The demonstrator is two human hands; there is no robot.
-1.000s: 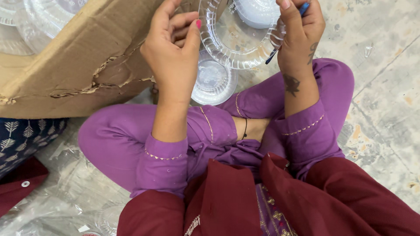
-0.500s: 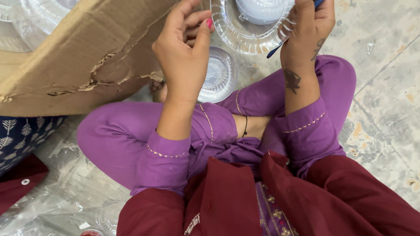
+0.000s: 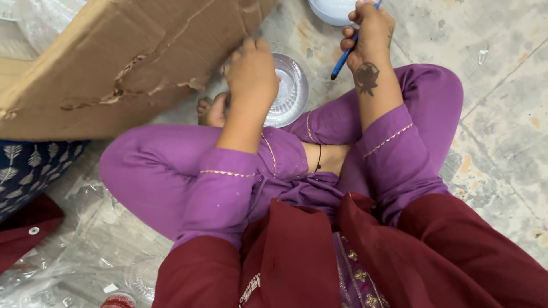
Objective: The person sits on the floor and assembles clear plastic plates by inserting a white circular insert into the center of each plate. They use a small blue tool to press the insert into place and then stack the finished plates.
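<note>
Fingers of right hand [image 3: 371,31] round blue pen [image 3: 345,55], tip down-left.

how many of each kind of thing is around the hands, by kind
clear ribbed plastic bowl: 1
white round bowl: 1
blue pen, in the right hand: 1
brown torn cardboard box, by the left hand: 1
total: 4

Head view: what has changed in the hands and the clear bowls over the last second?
The clear bowl both hands held up is gone from them. The left hand has dropped over the clear bowl on the floor. The right hand keeps the blue pen. Cardboard box and crossed legs stay put.
</note>
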